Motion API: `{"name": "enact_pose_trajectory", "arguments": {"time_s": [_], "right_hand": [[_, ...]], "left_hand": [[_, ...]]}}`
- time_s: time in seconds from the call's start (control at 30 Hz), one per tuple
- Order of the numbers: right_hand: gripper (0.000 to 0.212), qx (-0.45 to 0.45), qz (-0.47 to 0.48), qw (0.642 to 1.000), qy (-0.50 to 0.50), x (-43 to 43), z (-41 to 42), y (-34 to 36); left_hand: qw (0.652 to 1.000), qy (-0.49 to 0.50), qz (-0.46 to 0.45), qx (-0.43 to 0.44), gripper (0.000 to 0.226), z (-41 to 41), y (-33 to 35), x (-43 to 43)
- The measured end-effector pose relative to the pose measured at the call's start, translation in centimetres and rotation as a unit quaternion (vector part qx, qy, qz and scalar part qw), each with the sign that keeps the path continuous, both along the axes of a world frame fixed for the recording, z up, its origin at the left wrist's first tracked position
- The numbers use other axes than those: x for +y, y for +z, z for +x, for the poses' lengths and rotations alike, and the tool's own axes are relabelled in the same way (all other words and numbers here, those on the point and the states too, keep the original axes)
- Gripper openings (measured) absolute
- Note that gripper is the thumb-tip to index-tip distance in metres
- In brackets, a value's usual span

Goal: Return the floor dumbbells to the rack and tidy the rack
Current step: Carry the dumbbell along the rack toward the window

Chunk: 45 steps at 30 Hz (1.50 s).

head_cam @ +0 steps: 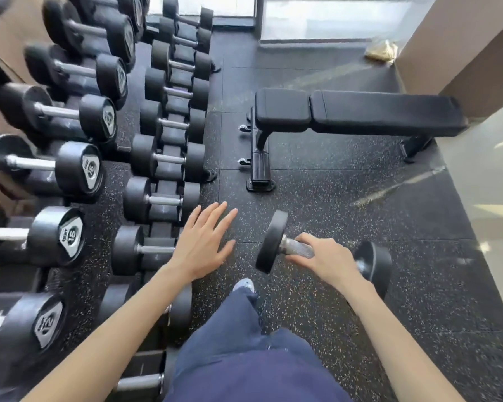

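Gripping the steel handle of a black round-headed dumbbell (271, 242), the right hand (327, 258) holds it above the speckled rubber floor (317, 181), beside the black tiered rack (173, 139). The left hand (201, 245) is spread and empty (racking and tidying seemingly remain).

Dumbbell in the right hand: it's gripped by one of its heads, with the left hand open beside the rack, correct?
Not quite. The head view shows the right hand curled round the knurled handle of the dumbbell, not round a head. The left hand is open beside the rack, as you said.
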State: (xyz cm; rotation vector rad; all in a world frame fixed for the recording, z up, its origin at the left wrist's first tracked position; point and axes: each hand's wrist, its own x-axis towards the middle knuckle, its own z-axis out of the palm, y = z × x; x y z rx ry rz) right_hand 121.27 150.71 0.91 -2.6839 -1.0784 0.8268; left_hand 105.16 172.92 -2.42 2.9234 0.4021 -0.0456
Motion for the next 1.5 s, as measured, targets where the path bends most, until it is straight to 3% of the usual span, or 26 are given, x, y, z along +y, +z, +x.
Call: {"name": "enact_pose_trajectory", "arguments": {"time_s": [0.53, 1.0, 1.5], "right_hand": [[0.049, 0.033, -0.024, 0.997, 0.067, 15.5, 13.7, -2.8], [0.051, -0.008, 0.014, 0.983, 0.185, 34.2, 33.8, 0.5], [0.053, 0.009, 0.009, 0.978, 0.206, 49.5, 41.0, -0.5]], "left_hand": [[0.996, 0.085, -0.013, 0.005, 0.062, 10.8, -2.0, 12.2], [0.983, 0.181, 0.028, -0.02, 0.061, 28.4, 1.9, 25.9], [0.979, 0.202, 0.009, 0.008, 0.061, 35.4, -0.5, 39.8]]}}
